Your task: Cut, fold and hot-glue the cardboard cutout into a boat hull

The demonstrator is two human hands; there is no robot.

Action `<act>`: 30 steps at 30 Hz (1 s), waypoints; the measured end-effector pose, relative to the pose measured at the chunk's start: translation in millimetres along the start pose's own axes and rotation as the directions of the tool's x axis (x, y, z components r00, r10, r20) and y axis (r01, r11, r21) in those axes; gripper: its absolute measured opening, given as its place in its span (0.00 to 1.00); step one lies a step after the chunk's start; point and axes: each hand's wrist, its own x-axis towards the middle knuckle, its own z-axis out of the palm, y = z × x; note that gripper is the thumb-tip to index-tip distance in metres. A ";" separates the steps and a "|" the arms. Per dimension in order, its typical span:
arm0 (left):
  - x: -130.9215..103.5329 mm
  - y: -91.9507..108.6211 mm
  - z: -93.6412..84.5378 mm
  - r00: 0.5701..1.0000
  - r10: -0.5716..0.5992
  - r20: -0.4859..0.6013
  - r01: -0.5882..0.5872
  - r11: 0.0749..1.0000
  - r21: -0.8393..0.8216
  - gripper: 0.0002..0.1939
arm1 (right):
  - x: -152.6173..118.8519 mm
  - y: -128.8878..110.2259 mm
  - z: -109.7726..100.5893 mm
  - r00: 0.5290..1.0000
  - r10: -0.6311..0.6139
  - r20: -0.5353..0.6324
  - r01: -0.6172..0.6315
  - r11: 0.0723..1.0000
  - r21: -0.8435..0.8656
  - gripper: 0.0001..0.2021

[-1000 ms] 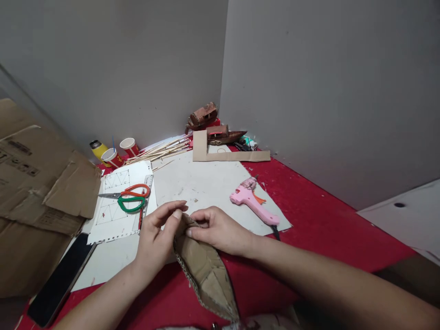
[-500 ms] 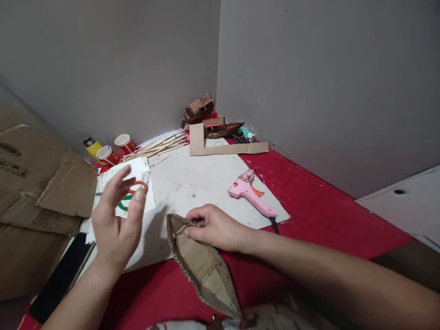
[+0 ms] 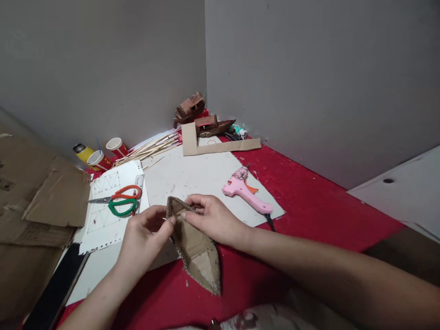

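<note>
A small cardboard boat hull, pointed at both ends, is held at its far end between both hands. My left hand pinches the hull's left wall, thumb near the rim. On the other side my right hand grips the right wall, its thumb reaching inside. A thin stick lies across the hull between the two thumbs, partly hidden by the fingers. Right of the hands, a pink glue gun lies on the white sheet.
Scissors with orange and green handles rest on drawn paper at left. Behind are wooden sticks, paper cups, a yellow bottle, an L-shaped cardboard piece and brown model boats. A large cardboard box stands left.
My left hand has come down from the air on the left and now grips the hull's left wall. My right hand still holds the hull, and the view has shifted slightly.
</note>
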 end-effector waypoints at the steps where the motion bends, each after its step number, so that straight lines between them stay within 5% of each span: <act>1: -0.2 0.8 0.1 1.000 -0.011 0.002 0.011 1.000 -0.012 0.09 | -0.4 -0.1 0.2 1.000 -0.010 -0.001 0.010 1.000 -0.024 0.01; 15: 0.3 -10.7 -0.9 0.987 -0.135 -0.084 0.124 0.985 -0.116 0.13 | -1.6 -12.2 -5.4 0.999 -0.030 -0.029 0.021 0.961 -0.275 0.02; 30: -3.6 -3.3 8.7 0.969 -0.201 -0.144 0.168 0.962 -0.213 0.13 | -1.6 -14.2 -6.7 0.998 0.067 -0.013 -0.068 0.975 -0.213 0.06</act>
